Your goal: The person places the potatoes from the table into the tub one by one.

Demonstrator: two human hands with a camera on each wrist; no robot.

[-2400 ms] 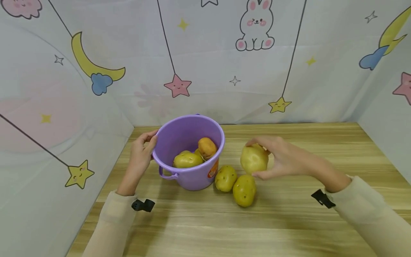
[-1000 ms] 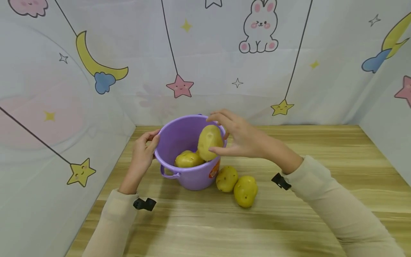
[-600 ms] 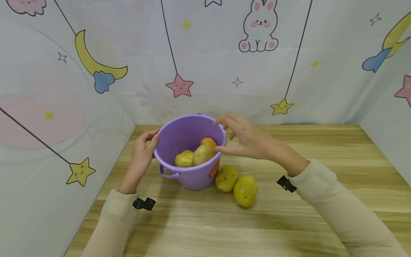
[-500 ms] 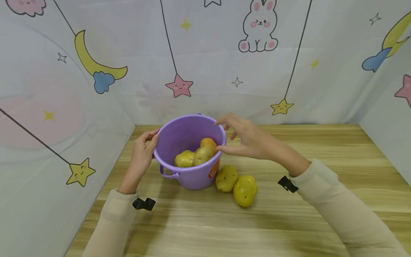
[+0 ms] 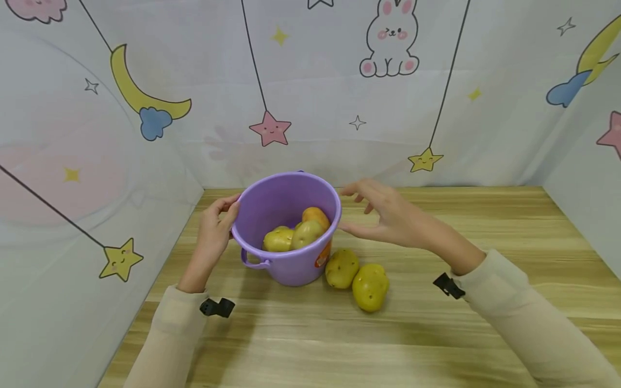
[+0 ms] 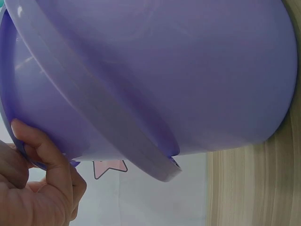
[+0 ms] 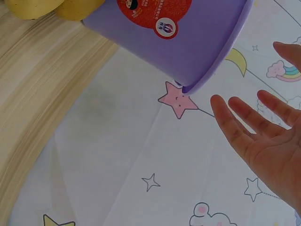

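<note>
My left hand point(image 5: 213, 231) grips the left rim of a purple bucket point(image 5: 291, 269); in the left wrist view its fingers point(image 6: 51, 157) curl over the rim beside the bucket handle point(image 6: 103, 117). Inside the bucket lie a yellow potato point(image 5: 278, 240), a paler potato point(image 5: 306, 235) and an orange-brown potato point(image 5: 315, 215), with part of another behind them. Just off the bucket's right rim, my right hand point(image 5: 388, 215) holds nothing, fingers spread and thumb apart. Below it, two yellow potatoes, a rear one point(image 5: 342, 268) and a front one point(image 5: 371, 287), sit side by side on the table.
The wood-grain table point(image 5: 301, 345) runs back to a white cloth point(image 5: 320, 91) printed with stars, moons and a rabbit. More cloth closes off both sides. A red sticker point(image 7: 155, 12) marks the bucket's right side, and a black clip hangs at each cuff.
My right hand has brought the pale potato leftward from over the table into the bucket, let go of it, and drawn back right past the rim. The left hand stays on the bucket.
</note>
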